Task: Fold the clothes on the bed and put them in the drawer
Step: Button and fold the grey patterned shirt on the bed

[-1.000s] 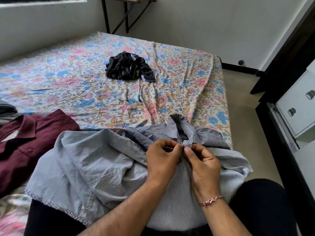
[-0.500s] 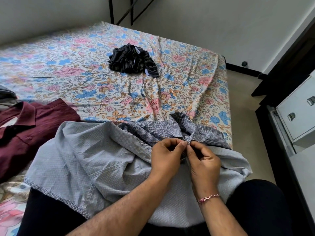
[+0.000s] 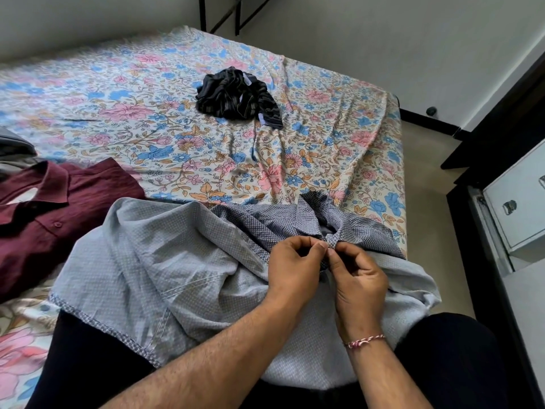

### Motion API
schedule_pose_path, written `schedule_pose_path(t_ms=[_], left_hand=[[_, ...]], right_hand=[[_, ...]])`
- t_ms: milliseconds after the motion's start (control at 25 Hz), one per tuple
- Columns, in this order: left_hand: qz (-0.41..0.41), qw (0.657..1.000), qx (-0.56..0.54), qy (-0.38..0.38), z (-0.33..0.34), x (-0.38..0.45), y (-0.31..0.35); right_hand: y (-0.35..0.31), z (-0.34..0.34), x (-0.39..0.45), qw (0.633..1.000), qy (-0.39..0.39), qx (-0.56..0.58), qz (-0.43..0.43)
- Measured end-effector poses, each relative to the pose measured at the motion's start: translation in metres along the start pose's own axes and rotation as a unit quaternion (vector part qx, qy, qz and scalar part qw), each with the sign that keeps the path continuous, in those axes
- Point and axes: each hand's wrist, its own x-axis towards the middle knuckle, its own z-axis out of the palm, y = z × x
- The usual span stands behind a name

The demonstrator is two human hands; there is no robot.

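At the left edge of the frame a maroon collared shirt (image 3: 59, 214) lies flat on the bed (image 3: 124, 113), its buttoned front facing up, with a bit of grey cloth (image 3: 13, 143) just above it at the edge. To its right, across the lower middle, a pale grey-blue shirt (image 3: 153, 261) with a fine dotted weave is spread over the person's dark-trousered lap and the near edge of the bed, its darker patterned side showing around the collar. At the upper middle a crumpled dark striped garment (image 3: 236, 97) sits alone on the floral bedsheet, well apart from the others. Right of centre the left hand (image 3: 295, 270) and the right hand (image 3: 358, 278) meet at the shirt's neck, each with fingers curled and thumb and forefinger pinching the fabric edge there, fingertips nearly touching. A pink thread band (image 3: 365, 341) circles the right wrist. At the far right edge stands a white drawer front (image 3: 519, 208) with metal handles, set in a dark frame beside the bed.
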Motion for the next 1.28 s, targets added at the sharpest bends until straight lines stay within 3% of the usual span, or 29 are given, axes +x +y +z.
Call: schedule_pose_path(t_ms=[320,520,1040,1280], left_hand=[[-0.045,0.997,-0.070,-0.004,-0.005,0.005,0.000],[-0.043,0.997,-0.062,0.001,-0.007,0.007,0.001],[0.007,1.000,-0.017,-0.004,-0.005,0.005,-0.009],[-0.017,1.000,-0.002,0.019,-0.005,0.012,-0.009]], right_hand=[[-0.002,-0.005,0.000,0.983,-0.074,-0.133,-0.106],[0.002,-0.007,0.009,0.984,-0.106,-0.122,-0.070],[0.009,-0.007,0.008,0.980,-0.099,-0.150,-0.081],[0.006,-0.005,0.003,0.944,-0.078,-0.274,-0.169]])
